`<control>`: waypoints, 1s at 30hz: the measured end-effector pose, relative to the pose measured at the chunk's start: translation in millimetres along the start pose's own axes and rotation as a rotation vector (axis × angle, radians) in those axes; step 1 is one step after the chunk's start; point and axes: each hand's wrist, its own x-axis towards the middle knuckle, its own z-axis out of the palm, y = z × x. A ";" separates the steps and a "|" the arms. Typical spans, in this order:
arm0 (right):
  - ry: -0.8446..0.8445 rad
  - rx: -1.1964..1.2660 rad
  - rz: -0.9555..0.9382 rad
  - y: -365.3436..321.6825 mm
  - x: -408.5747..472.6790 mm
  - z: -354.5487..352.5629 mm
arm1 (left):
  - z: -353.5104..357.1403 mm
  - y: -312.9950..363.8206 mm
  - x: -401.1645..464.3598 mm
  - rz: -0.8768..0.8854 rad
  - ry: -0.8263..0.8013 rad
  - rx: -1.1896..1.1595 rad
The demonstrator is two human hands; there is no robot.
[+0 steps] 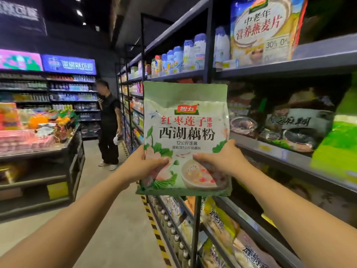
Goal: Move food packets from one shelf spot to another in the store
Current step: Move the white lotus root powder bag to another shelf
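Observation:
A pale green and white food packet with red and black lettering and a printed bowl is held upright in the aisle, in front of the shelving on the right. My left hand grips its lower left edge, thumb across the front. My right hand grips its lower right edge the same way. Both arms stretch forward from the bottom of the view. The packet's lower corners are partly covered by my fingers.
Tall dark shelving runs along the right, with a large oat bag on top and dark packets on the middle shelf. A low display table of goods stands left. A person in black stands down the aisle.

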 end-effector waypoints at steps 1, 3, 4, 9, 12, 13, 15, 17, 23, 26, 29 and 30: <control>-0.022 0.004 -0.013 -0.8 15.6 9.9 | -7.5 -5.6 8.3 -0.019 0.019 0.002; -0.075 0.013 -0.031 -4.1 48.0 29.5 | -22.0 -15.1 26.6 -0.059 0.054 0.008; -0.097 0.015 -0.036 -6.6 64.8 39.1 | -29.2 -19.3 36.2 -0.081 0.077 0.010; -0.141 0.042 -0.049 -17.2 138.6 87.1 | -61.5 -40.1 78.9 -0.152 0.175 0.039; -0.163 0.058 -0.063 -21.9 176.7 115.9 | -81.5 -56.5 102.1 -0.196 0.249 0.031; -0.182 0.056 -0.072 -23.7 187.8 125.4 | -87.9 -62.2 108.8 -0.207 0.262 0.032; -0.220 0.040 -0.086 -28.0 209.0 145.9 | -101.2 -74.0 121.1 -0.226 0.285 0.047; -0.246 0.036 -0.099 -34.2 230.2 168.5 | -118.3 -88.4 133.5 -0.236 0.308 0.046; -0.277 -0.005 -0.076 -67.6 298.4 244.8 | -186.6 -136.7 179.2 -0.248 0.360 0.037; -0.275 0.029 -0.064 -84.8 333.9 283.4 | -227.0 -159.1 209.0 -0.234 0.367 0.051; -0.290 -0.007 -0.044 -102.9 366.2 319.2 | -266.1 -181.4 239.4 -0.230 0.337 0.034; -0.288 -0.014 -0.038 -106.5 376.6 330.4 | -278.1 -189.6 250.3 -0.230 0.323 0.031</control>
